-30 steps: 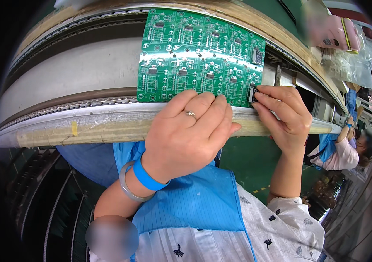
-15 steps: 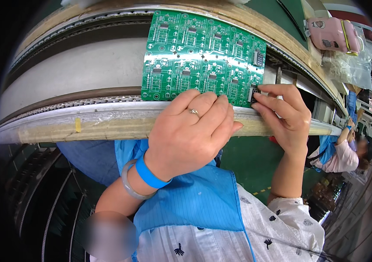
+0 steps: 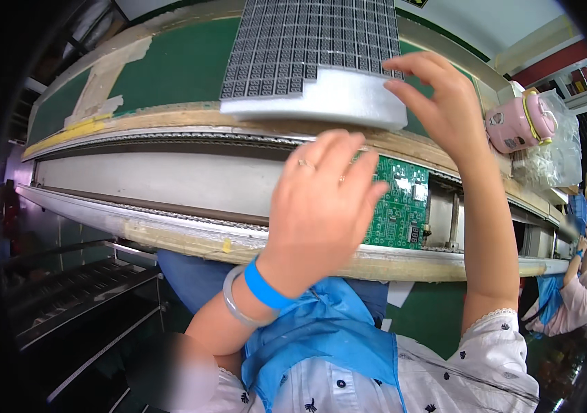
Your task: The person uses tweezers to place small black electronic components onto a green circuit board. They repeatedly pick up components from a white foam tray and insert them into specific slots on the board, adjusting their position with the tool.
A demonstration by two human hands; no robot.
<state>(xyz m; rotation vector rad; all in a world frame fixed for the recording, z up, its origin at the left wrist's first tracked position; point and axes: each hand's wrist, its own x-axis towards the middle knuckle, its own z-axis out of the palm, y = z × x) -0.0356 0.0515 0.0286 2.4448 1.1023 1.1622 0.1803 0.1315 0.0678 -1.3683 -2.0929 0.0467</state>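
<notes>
Circuit board (image 3: 399, 210) under left hand (image 3: 321, 206) | right hand (image 3: 445, 103) touching foam tray (image 3: 321, 62) of components

The single view comes from a camera on the person's head, tipped steeply down and forward over their own chest, so both forearms rise into it from the lower edge. It sits close: the left hand (image 3: 322, 206) fills the middle of the picture, the right hand (image 3: 441, 103) reaches up and beyond it to the right. Past the hands the conveyor line (image 3: 169, 186) runs across, its straight edges bowed by the fisheye lens, and dark rim closes the corners. Far right of the right hand, a co-worker (image 3: 572, 303) shows small at the edge.
</notes>
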